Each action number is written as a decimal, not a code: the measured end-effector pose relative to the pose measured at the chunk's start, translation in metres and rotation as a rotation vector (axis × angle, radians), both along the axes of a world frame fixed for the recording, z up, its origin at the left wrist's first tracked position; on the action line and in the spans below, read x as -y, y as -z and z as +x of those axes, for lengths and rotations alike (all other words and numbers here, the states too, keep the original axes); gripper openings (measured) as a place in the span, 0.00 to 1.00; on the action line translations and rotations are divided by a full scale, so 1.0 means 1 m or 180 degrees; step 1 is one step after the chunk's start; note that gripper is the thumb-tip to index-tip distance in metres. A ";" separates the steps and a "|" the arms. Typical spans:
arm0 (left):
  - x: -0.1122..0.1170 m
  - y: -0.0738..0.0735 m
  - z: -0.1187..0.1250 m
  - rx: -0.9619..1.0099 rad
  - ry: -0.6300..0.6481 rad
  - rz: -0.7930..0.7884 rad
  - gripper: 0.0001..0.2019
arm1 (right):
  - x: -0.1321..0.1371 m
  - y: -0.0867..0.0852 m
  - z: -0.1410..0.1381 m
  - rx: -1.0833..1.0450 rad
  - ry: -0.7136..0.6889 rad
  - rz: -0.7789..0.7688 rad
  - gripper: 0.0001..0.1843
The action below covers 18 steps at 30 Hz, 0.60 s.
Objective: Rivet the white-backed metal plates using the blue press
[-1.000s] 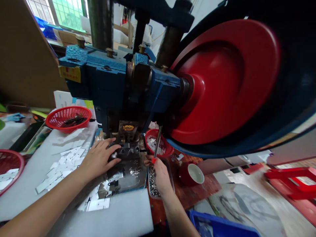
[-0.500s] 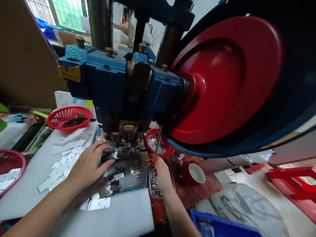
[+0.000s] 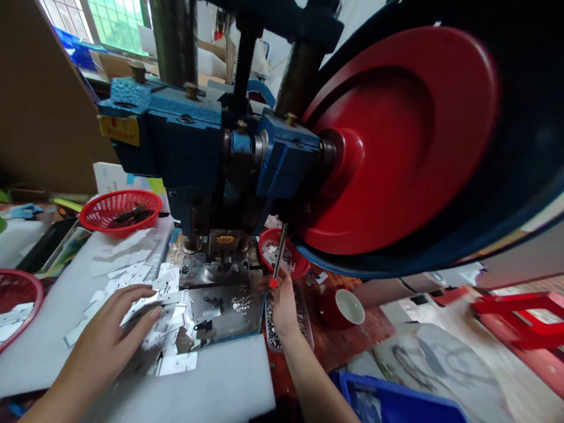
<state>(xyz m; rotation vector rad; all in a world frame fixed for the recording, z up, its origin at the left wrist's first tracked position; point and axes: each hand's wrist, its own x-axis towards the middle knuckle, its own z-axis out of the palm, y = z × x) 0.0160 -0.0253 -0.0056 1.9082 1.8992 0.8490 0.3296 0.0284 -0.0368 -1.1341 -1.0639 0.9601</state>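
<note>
The left hand (image 3: 112,332) is positioned over a pile of flat metal plates (image 3: 174,320), thumb and forefinger parted above the pile; whether a plate is pinched between them cannot be told. The pile lies on the white foam pad (image 3: 229,376), reaching up to the left edge of the steel plate (image 3: 238,328). The right hand (image 3: 285,305) is closed around the lower end of a metal lever (image 3: 280,252), at its red tip (image 3: 274,283). The lever slants down at the right side of the blue press (image 3: 185,144), beneath the red flywheel (image 3: 388,158). The die block (image 3: 215,270) sits under the press, adjoining the far edge of the steel plate. Small round pieces (image 3: 241,302) lie near the right edge of the steel plate; dark flat pieces (image 3: 205,326) lie nearer its left edge. A clear tray (image 3: 309,326) of small metal parts (image 3: 273,332) stands on the desk (image 3: 352,341), just beside the right edge of the steel plate and partly covered by the right hand. A red cup (image 3: 331,311) stands to the right of the tray. A red basket (image 3: 94,214) containing dark parts rests at the far edge of the foam pad.
</note>
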 end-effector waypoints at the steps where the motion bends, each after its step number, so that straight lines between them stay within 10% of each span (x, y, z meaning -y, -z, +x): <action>1: 0.003 0.000 -0.005 -0.0018 -0.0024 -0.0030 0.18 | -0.004 0.001 -0.002 0.0015 -0.0012 -0.0071 0.25; 9: 0.012 0.006 -0.014 -0.0390 0.0251 -0.0349 0.16 | -0.063 -0.024 -0.058 0.2020 -0.0527 -0.0070 0.10; 18: -0.002 0.020 0.021 -0.0797 0.0837 -0.0383 0.12 | -0.061 -0.014 -0.017 0.1185 0.0007 -0.0255 0.10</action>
